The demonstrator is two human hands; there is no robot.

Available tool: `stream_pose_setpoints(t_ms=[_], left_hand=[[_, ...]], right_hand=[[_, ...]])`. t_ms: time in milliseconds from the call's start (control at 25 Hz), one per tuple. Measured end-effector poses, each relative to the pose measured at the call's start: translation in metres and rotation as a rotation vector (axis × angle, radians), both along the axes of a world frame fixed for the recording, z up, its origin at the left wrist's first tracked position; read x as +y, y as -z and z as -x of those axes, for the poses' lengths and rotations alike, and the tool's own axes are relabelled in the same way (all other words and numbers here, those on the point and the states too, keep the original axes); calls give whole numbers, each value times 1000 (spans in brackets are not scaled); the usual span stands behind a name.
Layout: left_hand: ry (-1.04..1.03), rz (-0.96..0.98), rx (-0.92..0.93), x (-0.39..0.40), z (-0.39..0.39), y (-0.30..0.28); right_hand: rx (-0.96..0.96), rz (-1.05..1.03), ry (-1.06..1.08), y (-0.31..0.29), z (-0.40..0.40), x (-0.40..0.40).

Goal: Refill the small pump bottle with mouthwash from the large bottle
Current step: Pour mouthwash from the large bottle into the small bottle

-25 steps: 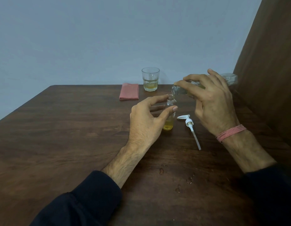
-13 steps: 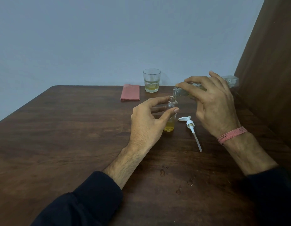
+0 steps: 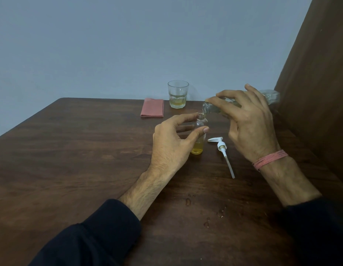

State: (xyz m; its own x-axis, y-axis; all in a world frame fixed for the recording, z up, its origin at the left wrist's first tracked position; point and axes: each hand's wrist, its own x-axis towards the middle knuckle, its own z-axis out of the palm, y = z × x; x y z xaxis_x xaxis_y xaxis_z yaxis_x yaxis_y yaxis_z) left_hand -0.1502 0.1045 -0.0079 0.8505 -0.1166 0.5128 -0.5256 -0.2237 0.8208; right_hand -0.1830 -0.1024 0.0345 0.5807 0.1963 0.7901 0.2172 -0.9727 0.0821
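Note:
A small clear bottle (image 3: 199, 145) stands upright on the wooden table (image 3: 90, 160) with yellow liquid in its bottom part. My left hand (image 3: 172, 144) holds it, thumb in front and fingers behind. My right hand (image 3: 249, 123) grips the large clear bottle (image 3: 270, 96), tipped almost level. Its mouth sits just above the small bottle's open neck. The white pump head (image 3: 220, 145) with its long tube lies on the table to the right of the small bottle.
A glass (image 3: 178, 95) with a little yellow liquid stands at the table's far edge, a folded pink cloth (image 3: 152, 110) to its left. Several drops (image 3: 188, 201) lie on the table near me. A brown panel (image 3: 320, 73) rises at the right.
Both hands and both bottles have kept their places, apart from a slight shift of the view. The large bottle stays tipped over the small one's neck.

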Motion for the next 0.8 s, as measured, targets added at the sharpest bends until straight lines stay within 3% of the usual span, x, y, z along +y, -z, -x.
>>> stream_pose_setpoints(t_ms=[800], left_hand=[[9, 11, -17, 1, -3, 3]], right_hand=[[11, 1, 12, 0, 0, 2]])
